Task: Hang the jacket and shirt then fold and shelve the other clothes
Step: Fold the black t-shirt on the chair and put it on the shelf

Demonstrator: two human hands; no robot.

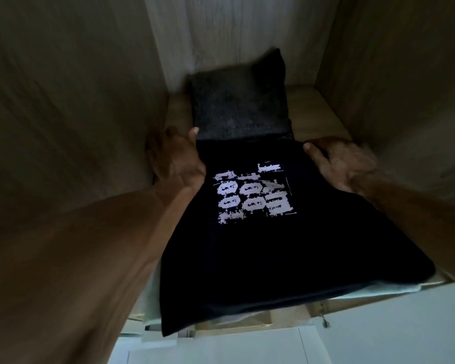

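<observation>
A folded black T-shirt (260,253) with a white print lies on a wooden shelf (323,116) inside a wardrobe, its near end hanging over the shelf's front edge. My left hand (176,156) grips its far left corner, thumb on top. On the other side my right hand (339,164) holds the far right corner the same way. Right behind the T-shirt sits a folded dark grey garment (239,106), touching the T-shirt's far edge. A pale folded cloth (221,291) shows under the T-shirt at the front.
Wooden side walls (63,101) close in the shelf on both sides, and a pale back panel (234,35) stands behind the grey garment. White surfaces (221,348) show below the shelf's front edge. Bare shelf strips run along each side of the clothes.
</observation>
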